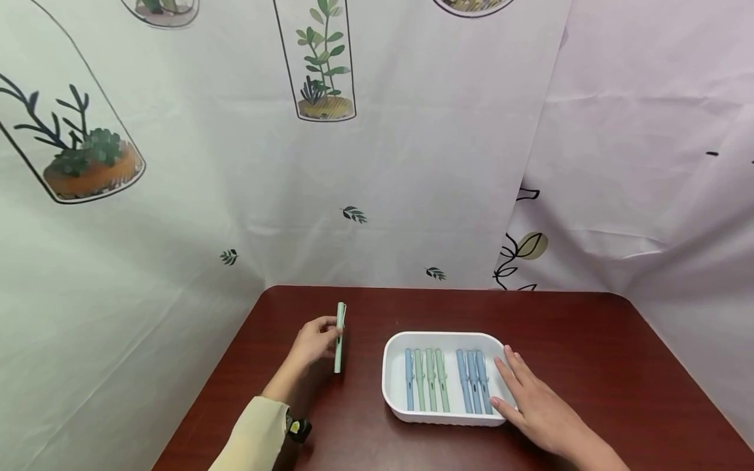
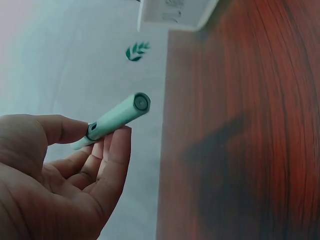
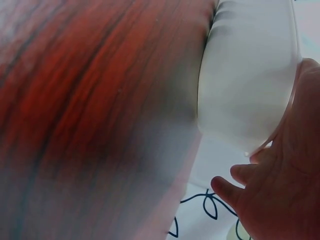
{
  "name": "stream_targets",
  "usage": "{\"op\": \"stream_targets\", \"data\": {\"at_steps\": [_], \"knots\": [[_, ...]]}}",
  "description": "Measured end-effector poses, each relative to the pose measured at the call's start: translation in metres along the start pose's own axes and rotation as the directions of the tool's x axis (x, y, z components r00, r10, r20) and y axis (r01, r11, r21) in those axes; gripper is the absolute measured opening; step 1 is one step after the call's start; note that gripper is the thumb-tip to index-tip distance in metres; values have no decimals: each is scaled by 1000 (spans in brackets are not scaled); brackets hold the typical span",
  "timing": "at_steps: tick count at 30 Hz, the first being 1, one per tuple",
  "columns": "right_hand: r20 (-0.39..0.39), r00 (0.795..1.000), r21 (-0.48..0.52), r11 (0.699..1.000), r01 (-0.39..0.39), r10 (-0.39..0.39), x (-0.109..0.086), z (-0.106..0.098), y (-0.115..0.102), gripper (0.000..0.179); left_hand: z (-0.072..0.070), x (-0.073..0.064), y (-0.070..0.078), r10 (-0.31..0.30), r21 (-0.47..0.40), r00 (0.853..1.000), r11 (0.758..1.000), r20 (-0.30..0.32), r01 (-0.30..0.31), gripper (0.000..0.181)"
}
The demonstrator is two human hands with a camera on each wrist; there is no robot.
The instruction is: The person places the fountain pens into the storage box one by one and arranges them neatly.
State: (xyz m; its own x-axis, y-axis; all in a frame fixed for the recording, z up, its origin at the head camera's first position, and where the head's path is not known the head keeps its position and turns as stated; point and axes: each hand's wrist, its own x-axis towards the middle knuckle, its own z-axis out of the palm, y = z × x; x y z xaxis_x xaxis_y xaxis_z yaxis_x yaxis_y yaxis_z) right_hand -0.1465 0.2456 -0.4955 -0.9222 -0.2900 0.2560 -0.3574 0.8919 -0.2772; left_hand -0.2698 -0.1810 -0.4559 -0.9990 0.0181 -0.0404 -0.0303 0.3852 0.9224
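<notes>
My left hand (image 1: 311, 343) pinches a pale green pen (image 1: 338, 356) left of the tray, thumb on one side and fingers on the other. In the left wrist view the round end of the pen (image 2: 120, 116) faces the camera, and its shadow falls on the wood. A white tray (image 1: 436, 418) stands on the table. My right hand (image 1: 538, 407) rests at its right rim, fingers fairly straight and spread, thumb over the near corner. Inside lie a blue pen (image 1: 409, 379) beside three green pens (image 1: 431, 379), with three blue pens (image 1: 473, 383) grouped to the right.
The dark red-brown wooden table (image 1: 565, 340) has rounded far corners. Behind it hangs a pale cloth (image 1: 412, 163) printed with plants in glass jars and small leaves. A dark watch (image 1: 299, 430) sits on the left wrist, below a light sleeve (image 1: 253, 435).
</notes>
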Motion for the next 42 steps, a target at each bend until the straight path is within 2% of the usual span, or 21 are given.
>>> {"op": "stream_targets", "data": {"at_steps": [7, 14, 19, 33, 42], "knots": [[1, 1000, -10, 1000, 5, -5, 0, 0, 0, 76, 11, -11, 10, 0, -107, 999, 994, 49, 5, 33], [-14, 1000, -11, 1000, 0, 0, 1, -1, -3, 74, 19, -18, 22, -8, -171, 997, 985, 82, 22, 34], [-39, 999, 7, 1000, 9, -9, 2, -2, -4, 73, 25, -21, 32, 19, -214, 992, 977, 123, 8, 37], [-16, 1000, -4, 1000, -11, 11, 2, 0, -3, 74, 53, -30, 42, 65, -239, 973, 971, 221, -11, 41], [-45, 999, -9, 1000, 1, -1, 0, 1, -3, 73, 77, -33, 49, 78, -238, 955, 971, 286, -8, 43]]}}
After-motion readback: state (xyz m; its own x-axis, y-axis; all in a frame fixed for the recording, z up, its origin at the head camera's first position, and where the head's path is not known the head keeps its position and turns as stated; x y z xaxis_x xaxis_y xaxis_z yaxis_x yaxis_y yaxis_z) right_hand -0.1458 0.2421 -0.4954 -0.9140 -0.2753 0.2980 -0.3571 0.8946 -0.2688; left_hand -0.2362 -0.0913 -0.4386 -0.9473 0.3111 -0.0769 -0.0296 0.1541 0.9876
